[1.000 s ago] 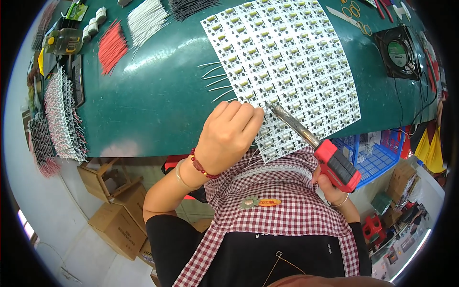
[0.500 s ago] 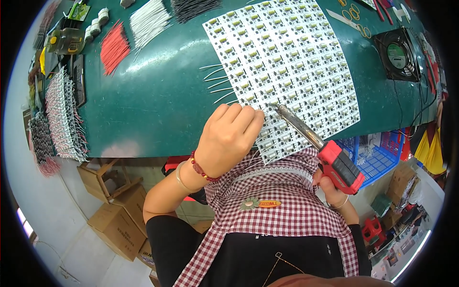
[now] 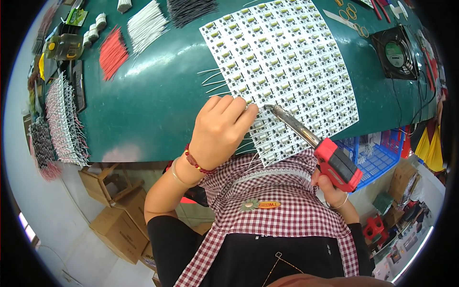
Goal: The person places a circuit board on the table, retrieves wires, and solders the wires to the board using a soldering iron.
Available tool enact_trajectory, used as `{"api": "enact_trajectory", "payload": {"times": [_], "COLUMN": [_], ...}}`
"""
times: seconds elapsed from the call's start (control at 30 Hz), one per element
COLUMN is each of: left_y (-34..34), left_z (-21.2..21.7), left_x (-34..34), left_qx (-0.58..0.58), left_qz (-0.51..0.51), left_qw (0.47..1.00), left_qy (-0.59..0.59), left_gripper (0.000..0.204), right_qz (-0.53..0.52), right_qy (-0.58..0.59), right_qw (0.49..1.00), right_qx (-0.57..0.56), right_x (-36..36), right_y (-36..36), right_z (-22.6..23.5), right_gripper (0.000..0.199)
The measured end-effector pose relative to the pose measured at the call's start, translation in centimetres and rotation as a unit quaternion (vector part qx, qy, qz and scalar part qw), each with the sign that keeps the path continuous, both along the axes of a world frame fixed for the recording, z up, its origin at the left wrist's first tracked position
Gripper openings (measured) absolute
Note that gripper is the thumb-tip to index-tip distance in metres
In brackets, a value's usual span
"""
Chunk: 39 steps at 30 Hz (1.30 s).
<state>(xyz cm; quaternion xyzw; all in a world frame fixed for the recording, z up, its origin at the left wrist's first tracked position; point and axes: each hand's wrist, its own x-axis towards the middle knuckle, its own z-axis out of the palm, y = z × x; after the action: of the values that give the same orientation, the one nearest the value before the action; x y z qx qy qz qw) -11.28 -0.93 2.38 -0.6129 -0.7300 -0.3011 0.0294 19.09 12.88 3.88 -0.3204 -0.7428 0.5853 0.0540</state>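
Observation:
A large white panel of small circuit boards point(image 3: 291, 64) lies on the green table, its near corner reaching my checked apron. My left hand point(image 3: 219, 122) is closed in a pinch at the panel's left edge, on what looks like a thin white wire mostly hidden by the fingers. Several white wires point(image 3: 217, 88) stick out from that edge above the hand, and more show below it. My right hand point(image 3: 332, 192) grips the red and black handle of a soldering iron point(image 3: 337, 165). The iron's tip touches or hovers just over the panel, close to my left fingertips; contact is unclear.
Red wires point(image 3: 113, 53), white wires point(image 3: 146, 27) and black wires point(image 3: 191, 10) lie in bundles at the far left. A black fan point(image 3: 396, 53) stands at the right, near scissors point(image 3: 359, 29). A blue basket point(image 3: 377, 162) sits beyond the table's near right edge.
My left hand has shifted a little to the left, and more wires show below it. The iron's tip has also moved slightly left, staying near the fingers.

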Motion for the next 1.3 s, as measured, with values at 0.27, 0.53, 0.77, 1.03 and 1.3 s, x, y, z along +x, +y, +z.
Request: {"api": "enact_trajectory", "payload": {"times": [0.27,0.53,0.77,1.03,1.3], "left_y": [0.4,0.5,0.5,0.1,0.3], "left_z": [0.1,0.4,0.5,1.0,0.8], "left_x": [0.1,0.2,0.2,0.6,0.5], "left_qx": [0.000,-0.013,-0.016,-0.048,0.040], "left_qz": [-0.002,-0.006,-0.007,0.008,0.059], "left_qw": [1.000,1.000,1.000,0.997,0.997], "left_qy": [-0.012,-0.012,-0.009,0.054,0.022], "left_gripper": [0.023,0.022,0.023,0.026,0.026], "right_qz": [0.011,0.027,0.005,0.000,-0.010], "right_qy": [0.011,0.020,0.027,0.011,0.012], "right_qw": [1.000,0.999,1.000,1.000,0.999], "right_qx": [-0.011,0.029,0.006,-0.006,-0.038], "right_x": [-1.0,-1.2,-1.1,-1.6,-1.9], "right_y": [0.2,-0.1,-0.2,0.1,0.5], "right_z": [0.4,0.9,1.5,2.1,1.9], "right_gripper": [0.016,0.016,0.016,0.017,0.023]}}
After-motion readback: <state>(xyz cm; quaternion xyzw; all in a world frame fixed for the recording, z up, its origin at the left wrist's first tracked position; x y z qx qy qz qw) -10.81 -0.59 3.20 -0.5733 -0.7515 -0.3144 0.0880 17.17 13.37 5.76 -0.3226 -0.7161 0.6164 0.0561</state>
